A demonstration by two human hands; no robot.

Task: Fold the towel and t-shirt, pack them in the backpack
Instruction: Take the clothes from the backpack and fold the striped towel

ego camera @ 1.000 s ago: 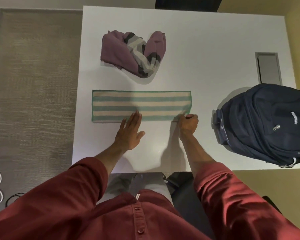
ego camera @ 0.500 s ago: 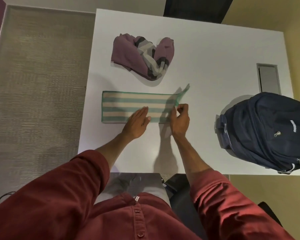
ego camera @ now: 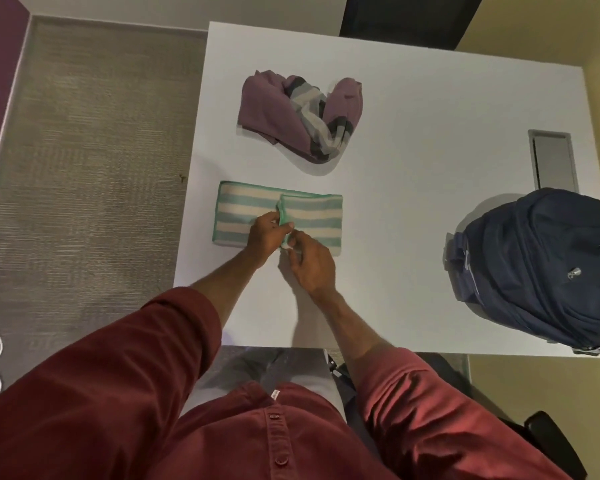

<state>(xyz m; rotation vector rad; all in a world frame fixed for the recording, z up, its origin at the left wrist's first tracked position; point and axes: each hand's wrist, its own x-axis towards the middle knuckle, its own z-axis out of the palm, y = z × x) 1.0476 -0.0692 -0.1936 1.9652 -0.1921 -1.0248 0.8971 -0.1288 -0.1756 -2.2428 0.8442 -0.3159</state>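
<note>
We saw a white counter point(ego camera: 430, 237) carrying everything, with a grey recessed panel point(ego camera: 553, 161) set into its far right part. Largest on it was the dark blue backpack point(ego camera: 541, 268), lying at the right edge. A short white printed word ran down its front, too small for us to read, beside a metal zip pull point(ego camera: 574, 273). Toward the far side sat the purple t-shirt point(ego camera: 291, 112) with grey stripes, bunched in a heap. Nearer us lay the green-and-cream striped towel point(ego camera: 312, 220), a narrow band with its right end doubled back onto the middle. Both forearms reached in from rolled red sleeves. The left grip point(ego camera: 265, 237) was curled, pinching the upper part of that turned green hem. The right grip point(ego camera: 310, 261), just beside it, pinched the hem's lower corner.
</note>
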